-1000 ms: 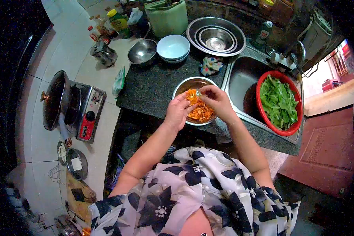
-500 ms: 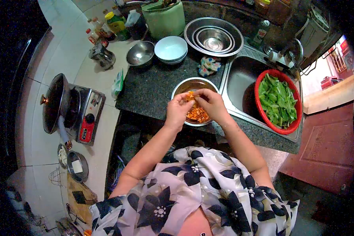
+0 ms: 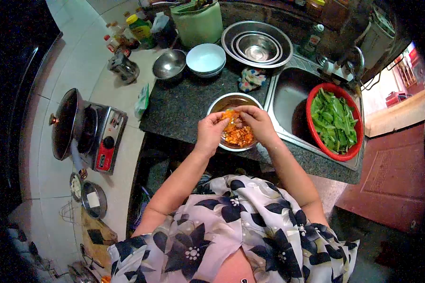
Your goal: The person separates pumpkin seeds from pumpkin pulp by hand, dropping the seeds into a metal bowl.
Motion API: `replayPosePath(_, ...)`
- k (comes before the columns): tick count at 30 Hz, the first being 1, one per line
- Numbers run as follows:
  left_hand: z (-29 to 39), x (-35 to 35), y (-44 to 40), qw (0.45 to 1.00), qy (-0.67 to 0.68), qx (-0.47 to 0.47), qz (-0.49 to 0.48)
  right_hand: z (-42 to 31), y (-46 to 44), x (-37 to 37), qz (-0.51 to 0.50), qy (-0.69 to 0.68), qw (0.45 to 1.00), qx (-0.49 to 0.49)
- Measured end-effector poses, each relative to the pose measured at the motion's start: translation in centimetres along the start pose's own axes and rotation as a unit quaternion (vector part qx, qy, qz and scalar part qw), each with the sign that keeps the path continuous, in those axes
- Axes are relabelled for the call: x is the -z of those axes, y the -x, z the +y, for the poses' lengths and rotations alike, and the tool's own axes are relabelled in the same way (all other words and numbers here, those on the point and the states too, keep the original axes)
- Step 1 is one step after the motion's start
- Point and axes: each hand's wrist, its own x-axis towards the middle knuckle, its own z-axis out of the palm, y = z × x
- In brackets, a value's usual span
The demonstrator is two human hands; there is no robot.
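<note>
Over a steel bowl (image 3: 234, 98) at the counter's front edge, my two hands work close together. Between my fingertips is a clump of orange pieces (image 3: 231, 115); its exact kind is not clear. My left hand (image 3: 210, 132) pinches it from the left side. From the right, my right hand (image 3: 259, 126) has its fingers bent and closed at the clump, the tips partly hidden. Below them, small orange bits (image 3: 239, 137) cover the bottom of the bowl.
A sink (image 3: 293, 89) lies to the right, with a red basin (image 3: 309, 120) of green leaves (image 3: 333, 122) in it. Behind are nested steel basins (image 3: 282, 33), white bowls (image 3: 206, 57), a steel bowl (image 3: 169, 64) and a cloth (image 3: 251, 79). A wok (image 3: 66, 125) and gas stove (image 3: 109, 141) stand left.
My fingers have parted slightly over the bowl, and more of the orange clump shows between them. The bowl appears a touch further right. Everything else looks the same.
</note>
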Motion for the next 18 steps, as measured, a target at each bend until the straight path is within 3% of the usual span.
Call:
replayPosePath(3, 0.5, 0.2, 0.1, 1.0, 0.0, 0.008, -0.002, 0.0, 0.1, -0.1, -0.009, -0.008, 1.0, -0.005)
replayPosePath(7, 0.0, 0.6, -0.1, 0.992, 0.118, 0.028, -0.023, 0.5, -0.4, 0.0, -0.018, 0.038, 0.998, 0.052)
replayPosePath(10, 0.4, 0.7, 0.3, 0.977, 0.202, 0.049, -0.041, -0.2, 0.0, -0.2, -0.023, -0.075, 0.997, -0.029)
replayPosePath(13, 0.9, 0.7, 0.6, 0.973, 0.22, 0.058, -0.042, 0.4, -0.4, -0.2, -0.016, -0.104, 0.994, 0.006)
replayPosePath(16, 1.3, 0.5, 0.9, 0.972, 0.224, 0.046, -0.047, 0.1, -0.1, -0.1, -0.026, -0.156, 0.987, -0.025)
replayPosePath(18, 0.7, 0.5, 0.7, 0.974, 0.218, 0.043, -0.046, 0.1, 0.1, 0.0, -0.031, -0.033, 0.998, 0.036)
